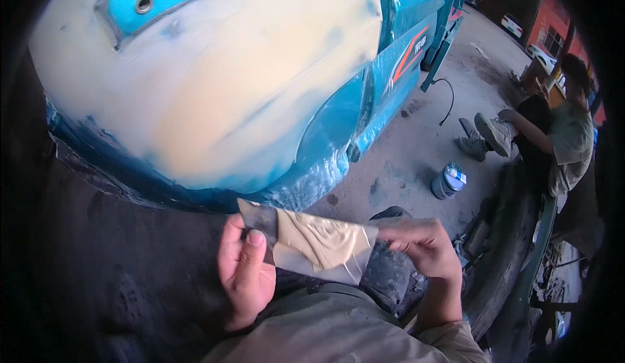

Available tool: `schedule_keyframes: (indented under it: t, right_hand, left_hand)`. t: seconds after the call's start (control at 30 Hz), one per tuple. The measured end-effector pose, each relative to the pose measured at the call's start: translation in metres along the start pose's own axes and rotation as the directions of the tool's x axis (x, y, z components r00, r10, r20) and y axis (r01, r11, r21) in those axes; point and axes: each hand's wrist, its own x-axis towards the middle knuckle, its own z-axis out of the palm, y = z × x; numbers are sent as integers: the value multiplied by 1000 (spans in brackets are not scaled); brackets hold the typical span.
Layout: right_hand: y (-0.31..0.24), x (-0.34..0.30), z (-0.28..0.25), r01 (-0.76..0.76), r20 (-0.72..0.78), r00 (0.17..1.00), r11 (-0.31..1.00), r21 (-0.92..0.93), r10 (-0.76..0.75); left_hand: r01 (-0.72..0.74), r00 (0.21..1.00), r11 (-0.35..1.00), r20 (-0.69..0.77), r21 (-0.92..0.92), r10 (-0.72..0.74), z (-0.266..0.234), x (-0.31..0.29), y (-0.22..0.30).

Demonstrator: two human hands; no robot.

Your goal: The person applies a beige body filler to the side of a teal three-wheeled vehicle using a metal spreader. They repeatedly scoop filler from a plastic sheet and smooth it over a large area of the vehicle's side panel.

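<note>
In front of my body, a thin flat filler spreader (259,218) carries a thick, folded smear of cream body filler (325,238). My left hand (249,272) is closed on its dark left end, thumb on top and fingers behind. At the right end my right hand (420,242) is closed, its fingertips pinching the lighter edge. Whether the dark and light parts are one sheet or two overlapping ones, I cannot tell. Just beyond stands a blue vehicle body panel (234,83), widely coated with smoothed cream filler and bare blue along its lower edge.
A lidded bucket (448,181) stands on the concrete floor (403,168) to the right. Farther right, another person (560,129) sits with legs stretched toward the vehicle. A thick dark log-like beam (501,265) lies near my right side. Parked cars (512,26) show far off.
</note>
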Motion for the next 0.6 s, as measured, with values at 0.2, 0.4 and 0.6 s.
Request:
schedule_keyframes:
  t: [0.2, 0.4, 0.6]
  right_hand:
    - [-9, -8, 24, 99, -684, 721, 961, 257, 109]
    - [-16, 17, 46, 47, -745, 615, 932, 361, 257]
    - [-3, 32, 58, 42, -758, 578, 916, 398, 303]
  left_hand:
    - [-100, 994, 992, -39, 70, 103, 29, 8, -11]
    - [-203, 970, 939, -74, 278, 231, 33, 12, -24]
    - [-207, 978, 872, 59, 444, 202, 36, -1, -30]
